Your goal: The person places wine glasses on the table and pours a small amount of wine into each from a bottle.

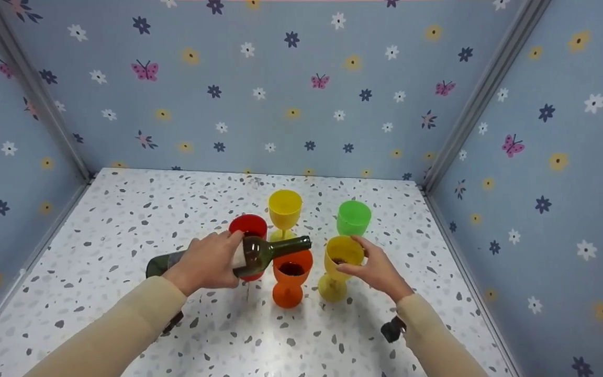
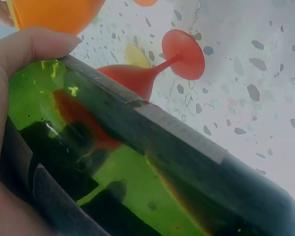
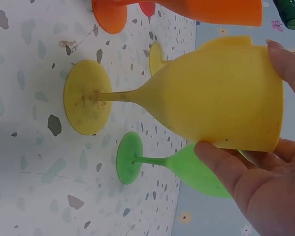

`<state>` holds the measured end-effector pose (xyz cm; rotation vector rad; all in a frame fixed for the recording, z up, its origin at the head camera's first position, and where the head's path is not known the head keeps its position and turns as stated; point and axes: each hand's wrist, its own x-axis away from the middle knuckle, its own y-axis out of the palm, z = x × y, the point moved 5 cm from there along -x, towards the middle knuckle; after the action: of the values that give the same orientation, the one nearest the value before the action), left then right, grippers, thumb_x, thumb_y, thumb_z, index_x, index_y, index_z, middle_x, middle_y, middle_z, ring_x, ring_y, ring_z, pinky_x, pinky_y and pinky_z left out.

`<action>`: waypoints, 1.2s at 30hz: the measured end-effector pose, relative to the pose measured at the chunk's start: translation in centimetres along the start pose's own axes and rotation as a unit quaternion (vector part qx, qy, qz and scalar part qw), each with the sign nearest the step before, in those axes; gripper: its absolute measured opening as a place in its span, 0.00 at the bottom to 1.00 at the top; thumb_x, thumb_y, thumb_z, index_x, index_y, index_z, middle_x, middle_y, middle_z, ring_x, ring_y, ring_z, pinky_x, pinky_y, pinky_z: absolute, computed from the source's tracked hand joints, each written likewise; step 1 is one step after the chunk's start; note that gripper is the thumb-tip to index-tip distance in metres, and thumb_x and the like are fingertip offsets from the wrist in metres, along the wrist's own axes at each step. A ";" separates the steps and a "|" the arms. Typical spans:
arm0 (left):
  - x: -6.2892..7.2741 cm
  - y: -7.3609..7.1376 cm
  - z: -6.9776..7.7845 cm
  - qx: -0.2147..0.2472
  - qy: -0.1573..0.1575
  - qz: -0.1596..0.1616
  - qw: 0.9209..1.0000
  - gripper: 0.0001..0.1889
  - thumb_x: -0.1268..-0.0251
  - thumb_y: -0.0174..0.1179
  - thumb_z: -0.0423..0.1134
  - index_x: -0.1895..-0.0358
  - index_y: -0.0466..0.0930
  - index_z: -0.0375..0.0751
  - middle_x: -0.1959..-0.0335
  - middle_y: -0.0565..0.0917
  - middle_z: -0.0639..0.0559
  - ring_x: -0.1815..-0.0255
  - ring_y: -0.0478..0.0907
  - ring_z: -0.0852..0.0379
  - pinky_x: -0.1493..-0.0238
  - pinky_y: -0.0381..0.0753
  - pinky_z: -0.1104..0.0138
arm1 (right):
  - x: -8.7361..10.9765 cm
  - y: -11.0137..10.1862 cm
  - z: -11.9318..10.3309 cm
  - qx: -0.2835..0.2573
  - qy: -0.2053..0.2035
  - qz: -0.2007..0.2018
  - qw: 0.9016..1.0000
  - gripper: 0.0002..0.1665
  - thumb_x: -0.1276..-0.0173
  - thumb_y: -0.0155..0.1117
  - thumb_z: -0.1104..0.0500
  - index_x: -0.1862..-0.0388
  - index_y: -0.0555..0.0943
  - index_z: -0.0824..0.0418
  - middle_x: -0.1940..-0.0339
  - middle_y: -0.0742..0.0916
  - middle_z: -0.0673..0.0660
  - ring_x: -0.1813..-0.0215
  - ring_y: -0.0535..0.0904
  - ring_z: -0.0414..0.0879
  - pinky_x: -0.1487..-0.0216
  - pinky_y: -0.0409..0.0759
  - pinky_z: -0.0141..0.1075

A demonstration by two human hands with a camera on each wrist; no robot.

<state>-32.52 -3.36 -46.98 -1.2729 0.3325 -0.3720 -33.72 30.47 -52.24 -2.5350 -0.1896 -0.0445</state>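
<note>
My left hand point(image 1: 210, 264) grips a dark green wine bottle point(image 1: 255, 255) round its body. The bottle lies nearly level, its neck pointing right over the orange goblet point(image 1: 288, 294), with the mouth a little short of the near yellow goblet point(image 1: 333, 287). Dark liquid shows inside the orange goblet, and a small amount in that yellow one. With thumb and fingers, my right hand point(image 1: 380, 269) holds the near yellow goblet by its upper bowl; its foot point(image 3: 88, 97) appears to stand on the table. Through the green glass in the left wrist view, the bottle's liquid level is hard to judge.
A red goblet point(image 1: 248, 223) stands behind the bottle, partly hidden by it. Farther back are another yellow goblet point(image 1: 285, 207) and a green goblet point(image 1: 354, 220). The speckled white table point(image 1: 139, 209) is bounded by blue flowered walls point(image 1: 259, 68) at the back and sides.
</note>
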 end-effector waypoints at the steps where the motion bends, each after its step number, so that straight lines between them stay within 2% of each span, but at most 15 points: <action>1: 0.1 0.1 0.0 -0.001 0.000 -0.004 1.000 0.33 0.65 0.79 0.43 0.51 0.72 0.44 0.67 0.79 0.52 0.68 0.74 0.52 0.68 0.82 0.53 | -0.1 0.1 0.0 0.000 0.000 -0.002 1.000 0.58 0.48 0.80 0.45 0.24 0.62 0.60 0.31 0.75 0.58 0.34 0.72 0.55 0.34 0.69 0.54; 5: 0.3 0.3 -0.2 -0.011 -0.003 -0.016 1.000 0.32 0.65 0.79 0.43 0.52 0.72 0.44 0.69 0.77 0.53 0.69 0.73 0.52 0.70 0.80 0.54 | -0.3 -0.1 -0.2 0.004 -0.003 -0.004 1.000 0.58 0.48 0.80 0.45 0.23 0.62 0.60 0.31 0.75 0.59 0.34 0.72 0.56 0.35 0.70 0.55; 10: 0.6 0.0 -0.5 -0.019 0.000 -0.008 1.000 0.33 0.65 0.78 0.43 0.50 0.73 0.42 0.69 0.77 0.52 0.70 0.73 0.51 0.72 0.79 0.54 | -0.3 -0.5 -0.5 0.008 -0.003 0.004 1.000 0.58 0.49 0.80 0.44 0.24 0.63 0.59 0.33 0.76 0.57 0.35 0.73 0.55 0.37 0.72 0.54; 18: 2.6 0.1 -2.3 -0.028 -0.004 0.003 1.000 0.36 0.69 0.78 0.44 0.49 0.73 0.40 0.68 0.78 0.50 0.70 0.74 0.51 0.70 0.81 0.47 | -0.2 0.0 0.0 0.002 0.006 -0.005 1.000 0.58 0.48 0.80 0.44 0.23 0.62 0.58 0.32 0.76 0.56 0.34 0.72 0.55 0.35 0.69 0.55; 23: 3.8 0.2 -3.5 -0.021 -0.009 0.010 1.000 0.37 0.71 0.79 0.46 0.50 0.74 0.39 0.68 0.78 0.50 0.71 0.73 0.51 0.72 0.80 0.51 | -0.1 -0.1 0.1 0.003 0.009 -0.007 1.000 0.58 0.49 0.80 0.43 0.23 0.62 0.58 0.31 0.75 0.57 0.33 0.71 0.56 0.35 0.69 0.55; 29: 5.0 0.2 -4.8 -0.019 -0.024 0.003 1.000 0.38 0.69 0.78 0.46 0.48 0.73 0.38 0.67 0.78 0.50 0.69 0.74 0.52 0.70 0.81 0.51 | 0.0 -0.1 0.2 0.010 0.019 -0.011 1.000 0.59 0.50 0.80 0.42 0.23 0.62 0.57 0.31 0.75 0.56 0.33 0.71 0.56 0.35 0.70 0.55; 36: 5.6 -0.1 -5.5 -0.007 -0.028 0.014 0.999 0.37 0.71 0.77 0.44 0.49 0.74 0.39 0.68 0.77 0.51 0.70 0.73 0.53 0.73 0.78 0.54 | 0.2 -0.1 -0.1 0.013 0.015 -0.018 1.000 0.59 0.49 0.79 0.41 0.23 0.62 0.56 0.29 0.73 0.56 0.32 0.70 0.56 0.36 0.71 0.55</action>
<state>-29.92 -10.65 -48.55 -1.2880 0.3047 -0.3103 -33.50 30.52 -52.05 -2.5028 -0.2233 -0.0937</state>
